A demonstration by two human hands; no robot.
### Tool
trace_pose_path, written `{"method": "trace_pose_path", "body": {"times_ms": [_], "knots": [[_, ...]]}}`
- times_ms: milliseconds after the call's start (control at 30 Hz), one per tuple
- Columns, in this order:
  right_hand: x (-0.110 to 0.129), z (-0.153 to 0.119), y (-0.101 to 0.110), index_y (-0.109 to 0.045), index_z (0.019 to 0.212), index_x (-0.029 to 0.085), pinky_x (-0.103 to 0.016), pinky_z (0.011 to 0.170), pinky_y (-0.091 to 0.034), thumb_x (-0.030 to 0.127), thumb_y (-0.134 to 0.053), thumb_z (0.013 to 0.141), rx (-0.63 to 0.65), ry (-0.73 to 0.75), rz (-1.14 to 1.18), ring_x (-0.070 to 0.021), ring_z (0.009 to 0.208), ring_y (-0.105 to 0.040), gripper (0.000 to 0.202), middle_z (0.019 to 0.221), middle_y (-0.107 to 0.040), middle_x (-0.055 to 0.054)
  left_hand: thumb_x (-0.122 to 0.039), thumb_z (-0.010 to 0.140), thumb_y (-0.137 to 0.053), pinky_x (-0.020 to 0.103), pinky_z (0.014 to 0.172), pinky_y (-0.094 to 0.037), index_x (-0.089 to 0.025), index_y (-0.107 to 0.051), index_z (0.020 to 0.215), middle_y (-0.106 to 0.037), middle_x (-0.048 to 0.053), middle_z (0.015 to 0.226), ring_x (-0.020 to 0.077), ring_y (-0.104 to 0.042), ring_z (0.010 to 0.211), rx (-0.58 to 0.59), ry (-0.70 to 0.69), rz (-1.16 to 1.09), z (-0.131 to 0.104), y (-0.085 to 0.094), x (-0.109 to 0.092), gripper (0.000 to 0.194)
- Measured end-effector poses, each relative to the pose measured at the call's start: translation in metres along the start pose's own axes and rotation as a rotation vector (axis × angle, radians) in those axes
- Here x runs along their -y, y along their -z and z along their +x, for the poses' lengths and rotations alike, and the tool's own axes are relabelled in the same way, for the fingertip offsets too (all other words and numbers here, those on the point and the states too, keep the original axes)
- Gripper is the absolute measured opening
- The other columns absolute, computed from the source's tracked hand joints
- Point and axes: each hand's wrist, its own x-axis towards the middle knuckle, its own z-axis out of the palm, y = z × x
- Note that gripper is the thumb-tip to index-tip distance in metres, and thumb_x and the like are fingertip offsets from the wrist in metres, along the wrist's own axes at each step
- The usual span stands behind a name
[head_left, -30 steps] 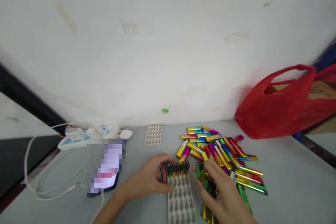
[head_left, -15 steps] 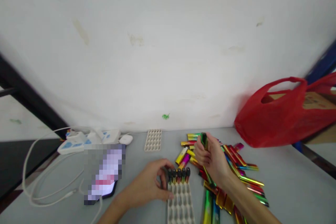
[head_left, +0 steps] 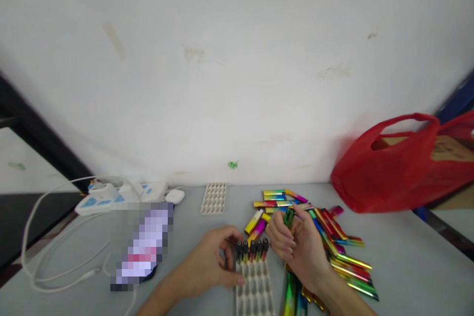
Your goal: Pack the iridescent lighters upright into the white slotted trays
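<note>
In the head view, the left hand (head_left: 213, 259) is at the left edge of a pale tray (head_left: 255, 289), thumb and fingers parted in a loose C shape. Its thumb tip rests on the tray's edge, and its fingertips are beside the far left corner; how firmly they press cannot be told. The tray lies on the grey desk (head_left: 403, 252), its near end cut off by the bottom of the frame. Five black-tipped sticks (head_left: 253, 249) stand side by side in its far row, and the cavities nearer the person are bare.

The right hand (head_left: 301, 252) is curled closed around a shiny green piece (head_left: 289, 216), whose upper end shows between thumb and fingers. It is over the near left part of a loose heap of metallic, many-coloured pieces (head_left: 329, 222), to the right of the tray.

Farther back, a smaller pale tray (head_left: 214, 198) lies near the wall (head_left: 259, 84). At left are a pixelated phone (head_left: 142, 247), a white power strip (head_left: 153, 191) and a looping cable (head_left: 27, 237). A red bag (head_left: 388, 177) sits at right.
</note>
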Motion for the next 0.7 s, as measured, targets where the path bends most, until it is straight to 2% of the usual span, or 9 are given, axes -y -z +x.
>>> {"method": "trace_pose_path", "body": {"times_ms": [133, 367, 700], "knots": [[-0.002, -0.003, -0.003, -0.046, 0.062, 0.023, -0.024, 0.045, -0.016, 0.067, -0.076, 0.097, -0.005, -0.013, -0.014, -0.0085, 0.049, -0.015, 0.064, 0.055, -0.028, 0.010, -0.030, 0.063, -0.103, 0.022, 0.055, -0.043, -0.020, -0.067, 0.117, -0.061, -0.011, 0.070, 0.0133, -0.059, 0.060, -0.026, -0.020, 0.040, 0.001, 0.000, 0.003, 0.066], [-0.007, -0.003, -0.001, -0.041, 0.060, 0.024, -0.024, 0.044, -0.015, 0.068, -0.075, 0.097, -0.050, 0.019, -0.038, -0.0074, 0.047, -0.014, 0.067, 0.055, -0.025, 0.011, -0.029, 0.062, -0.105, 0.022, 0.057, -0.048, -0.021, -0.066, 0.115, -0.065, -0.010, 0.072, 0.0128, -0.061, 0.061, -0.004, -0.010, 0.003, 0.000, 0.000, -0.001, 0.066], [-0.008, 0.000, 0.008, -0.043, 0.061, 0.025, -0.025, 0.044, -0.012, 0.071, -0.075, 0.095, -0.153, 0.056, -0.143, -0.0089, 0.049, -0.010, 0.066, 0.055, -0.024, 0.011, -0.032, 0.065, -0.105, 0.022, 0.054, -0.051, -0.022, -0.065, 0.120, -0.066, -0.010, 0.071, 0.0138, -0.063, 0.057, 0.008, 0.000, -0.037, 0.000, 0.002, 0.001, 0.069]]}}
